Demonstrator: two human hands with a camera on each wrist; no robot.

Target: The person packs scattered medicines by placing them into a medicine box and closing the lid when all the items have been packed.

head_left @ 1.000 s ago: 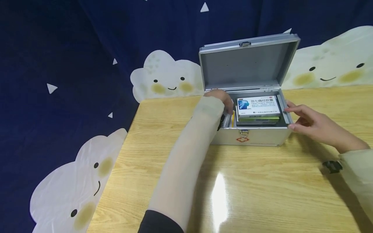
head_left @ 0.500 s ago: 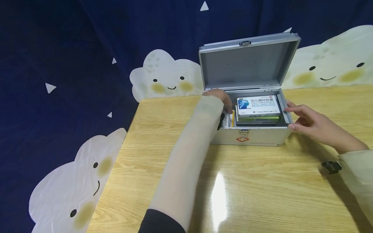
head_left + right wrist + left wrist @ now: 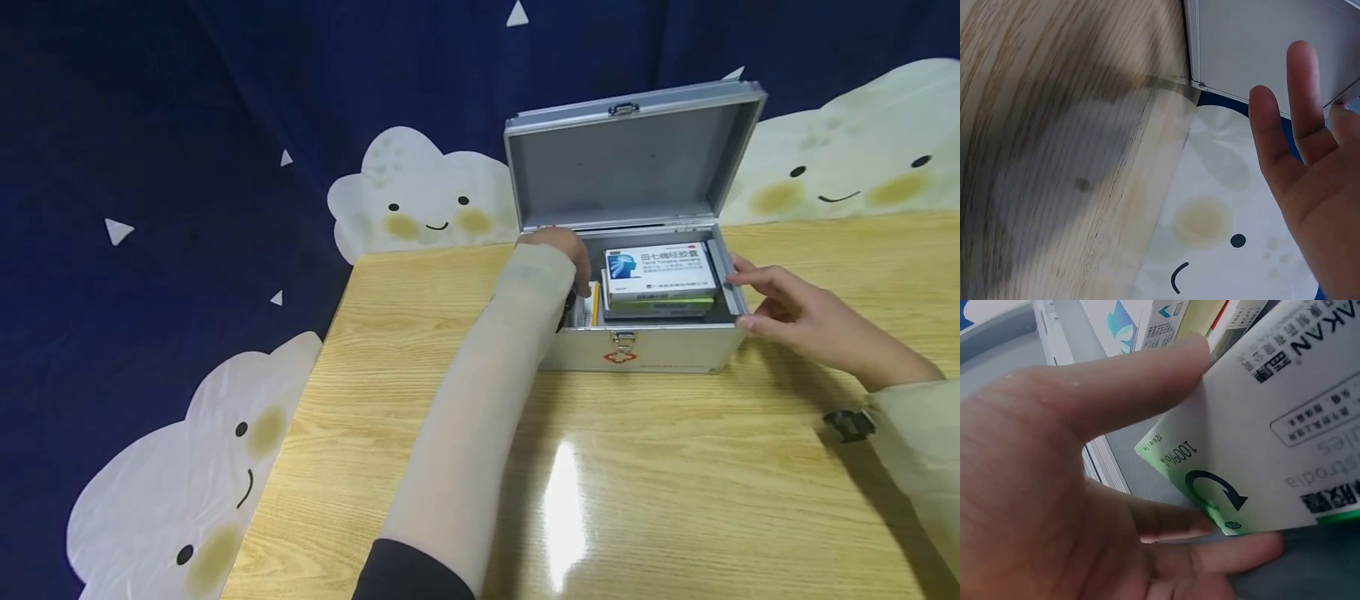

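Note:
A silver first-aid case [image 3: 660, 354] stands on the table with its lid raised. Inside it, my left hand [image 3: 561, 250] reaches down at the left end, its fingertips hidden in the head view. The left wrist view shows that hand [image 3: 1116, 481] gripping a white-and-green medicine box [image 3: 1247, 444], thumb at one edge and fingers at the opposite corner. A white medicine box [image 3: 660, 271] lies on top of others in the right part of the case. My right hand [image 3: 806, 321] rests its thumb and a finger against the case's right wall; in its wrist view [image 3: 1322, 156], two fingers extend straight.
Upright beside the left hand is a white box with a yellow edge [image 3: 595, 304]. More cartons [image 3: 1160, 322] stand in the case in the left wrist view. Wooden tabletop [image 3: 660, 483] extends in front, and a dark blue cloud-patterned curtain [image 3: 225, 125] hangs behind.
The head view has shifted slightly, moving the whole scene a little left. Both hands keep their places at the case, the left one inside and the right one at its wall.

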